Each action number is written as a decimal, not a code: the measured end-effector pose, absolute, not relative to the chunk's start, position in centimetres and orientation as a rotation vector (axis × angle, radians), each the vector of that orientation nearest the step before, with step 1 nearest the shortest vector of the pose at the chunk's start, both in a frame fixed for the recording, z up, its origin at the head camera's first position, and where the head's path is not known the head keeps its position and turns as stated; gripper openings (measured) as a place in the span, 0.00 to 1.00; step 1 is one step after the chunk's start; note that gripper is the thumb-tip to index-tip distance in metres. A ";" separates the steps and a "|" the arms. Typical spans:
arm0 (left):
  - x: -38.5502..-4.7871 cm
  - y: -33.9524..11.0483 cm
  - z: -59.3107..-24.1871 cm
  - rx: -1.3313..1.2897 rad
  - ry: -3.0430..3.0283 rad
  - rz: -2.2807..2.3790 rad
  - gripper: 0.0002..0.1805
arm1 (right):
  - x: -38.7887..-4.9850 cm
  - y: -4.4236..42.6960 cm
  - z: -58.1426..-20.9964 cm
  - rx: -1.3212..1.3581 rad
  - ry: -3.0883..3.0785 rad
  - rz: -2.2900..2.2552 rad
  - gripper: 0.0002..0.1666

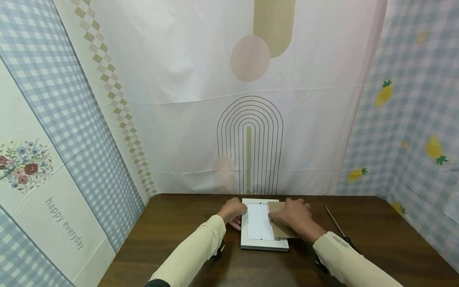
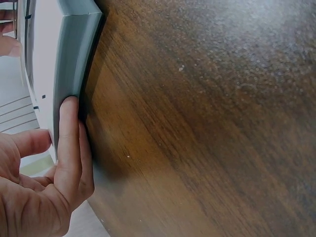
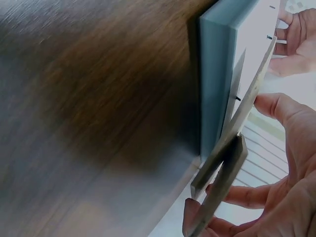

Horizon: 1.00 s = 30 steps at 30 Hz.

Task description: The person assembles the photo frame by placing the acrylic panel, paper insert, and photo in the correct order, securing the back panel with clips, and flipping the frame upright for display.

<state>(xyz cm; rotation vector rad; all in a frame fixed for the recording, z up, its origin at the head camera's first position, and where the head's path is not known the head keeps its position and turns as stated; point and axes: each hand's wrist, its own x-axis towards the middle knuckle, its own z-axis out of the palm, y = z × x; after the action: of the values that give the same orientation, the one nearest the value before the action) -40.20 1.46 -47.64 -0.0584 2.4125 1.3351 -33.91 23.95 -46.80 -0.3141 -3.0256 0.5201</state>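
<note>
A white picture frame (image 1: 265,244) lies back side up on the table, with small dark tabs round its opening and a white sheet (image 1: 259,223) inside. My left hand (image 1: 233,211) holds its left edge; in the left wrist view the thumb is at the top rim and the fingers lie along the side wall (image 2: 74,64). My right hand (image 1: 295,215) grips a brown backing board (image 1: 279,229), tilted over the frame's right part. The right wrist view shows the board's stand leg (image 3: 224,185) angled away from it, with fingers around the leg and the thumb at the board.
A thin metal rod with a dark handle (image 1: 335,221), like a screwdriver, lies on the brown wooden table (image 1: 172,235) to the right, partly behind my right sleeve. Patterned cloth (image 1: 172,139) hangs behind the table and at both sides.
</note>
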 end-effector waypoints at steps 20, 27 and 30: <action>-42.4 1.7 -50.3 -0.062 2.415 1.333 0.22 | -34.3 21.5 -46.8 -0.279 -3.039 0.482 0.57; -39.8 1.7 -47.5 -0.078 2.417 1.331 0.18 | -34.6 20.4 -47.0 -0.273 -3.051 0.479 0.57; -39.5 1.6 -47.1 -0.071 2.425 1.331 0.15 | -34.5 20.0 -46.9 -0.263 -3.045 0.491 0.56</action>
<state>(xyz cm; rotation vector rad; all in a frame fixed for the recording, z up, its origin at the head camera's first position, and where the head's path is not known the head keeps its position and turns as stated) -39.46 1.61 -47.14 -0.0711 2.4250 1.3307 -34.53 20.05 -46.94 -0.2631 -3.0446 0.4913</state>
